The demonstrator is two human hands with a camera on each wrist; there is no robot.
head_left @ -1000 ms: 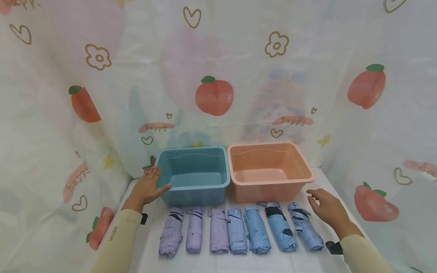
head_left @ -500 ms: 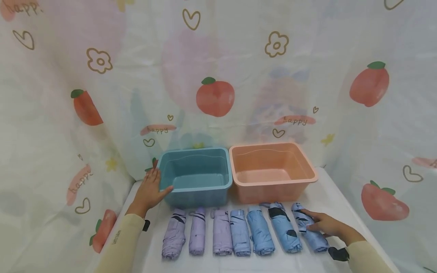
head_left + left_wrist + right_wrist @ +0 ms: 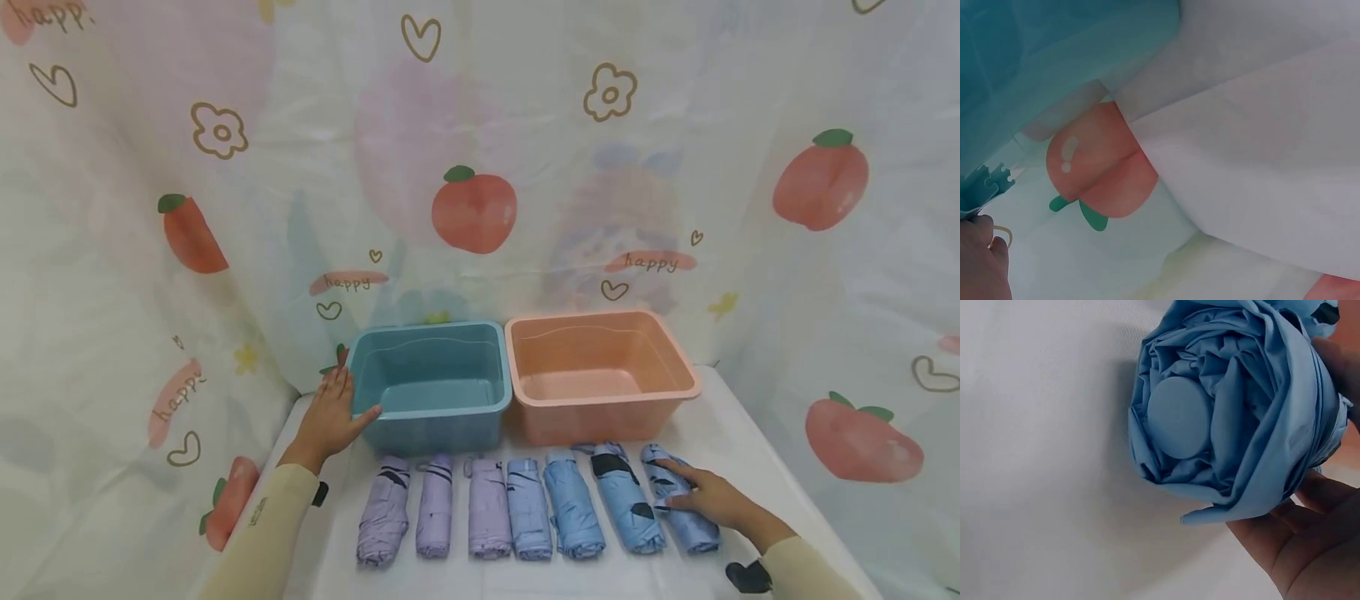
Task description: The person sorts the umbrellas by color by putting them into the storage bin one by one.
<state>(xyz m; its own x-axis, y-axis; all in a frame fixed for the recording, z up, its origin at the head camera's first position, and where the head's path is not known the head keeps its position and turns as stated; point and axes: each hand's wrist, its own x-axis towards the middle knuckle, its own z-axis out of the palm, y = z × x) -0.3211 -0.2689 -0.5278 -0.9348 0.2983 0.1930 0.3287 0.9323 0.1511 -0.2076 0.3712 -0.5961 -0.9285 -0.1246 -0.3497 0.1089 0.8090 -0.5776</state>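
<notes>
My right hand (image 3: 716, 500) grips the rightmost blue folded umbrella (image 3: 693, 531), which lies on the white tabletop, its rolled end toward me. In the right wrist view, thumb and fingers wrap around the sides of this umbrella (image 3: 1179, 419), with its round handle cap amid the folds. My left hand (image 3: 326, 421) rests against the left side of the teal bin (image 3: 431, 429), fingers laid straight along the rim and thumb over the front corner. The left wrist view has part of that hand (image 3: 982, 262) at the bin's edge.
A peach bin (image 3: 592, 421) stands right beside the teal one; neither has anything inside. Left of the gripped umbrella lies a row of several folded umbrellas, from blue (image 3: 628, 508) to lilac (image 3: 382, 517). A printed curtain (image 3: 480, 100) encloses the table's back and sides.
My right hand has come in from the right of the row and down onto the rightmost blue umbrella, now gripping it. The left hand stays at the teal bin.
</notes>
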